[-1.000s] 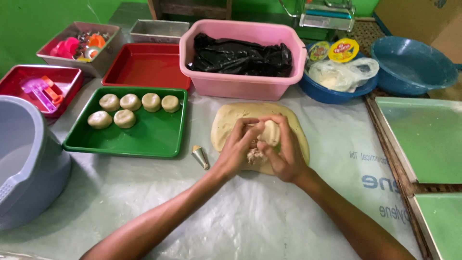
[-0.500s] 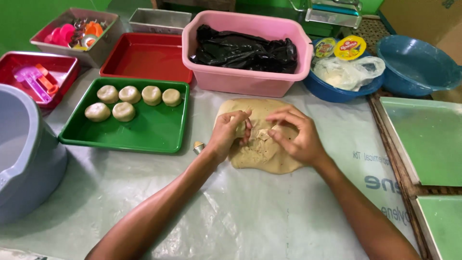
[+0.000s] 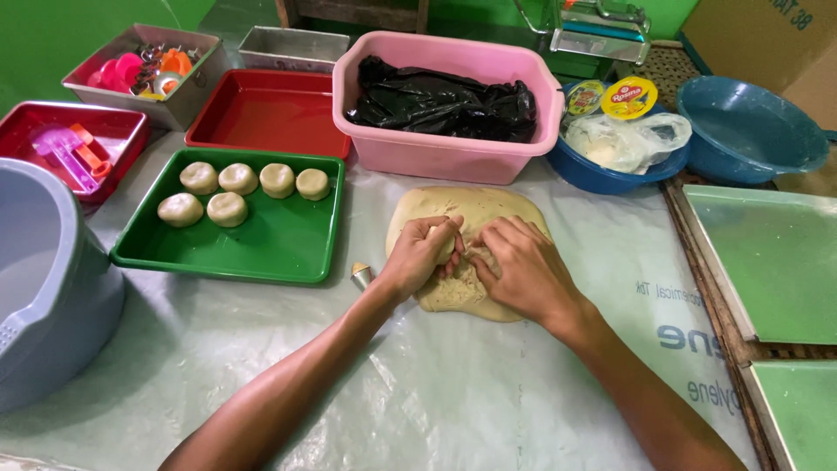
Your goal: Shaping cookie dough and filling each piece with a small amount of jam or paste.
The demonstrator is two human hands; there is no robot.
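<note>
A clear, wrinkled plastic sheet [image 3: 453,384] covers the table, with green walls at the back; the flat slab of pale tan dough [image 3: 462,214] lies on this sheet at the middle, and everything else is placed from it. Left of the dough sits one shallow green plastic tray [image 3: 261,253] holding six round dough balls [image 3: 228,208], four in a back row and two in front; just left of the slab's near edge lies one small metal cone [image 3: 360,276]; behind the dough stands one pink rectangular tub [image 3: 436,153] with black plastic bags inside; right of that tub are two blue bowls, the nearer blue bowl [image 3: 602,179] filled with a clear bag and round lidded tubs; behind the green tray sit two red trays, and far left a grey plastic basin [image 3: 44,288]; right of the dough lie pale green baking sheets [image 3: 767,262]. The left hand [image 3: 423,257] is curled, fingers pinching into the dough's near part; the right hand [image 3: 523,270] lies beside it, fingers bent and pressing the same spot. Half a second ago the hands were slightly further back on the slab; a second ago they cupped a lump lifted off it.
</note>
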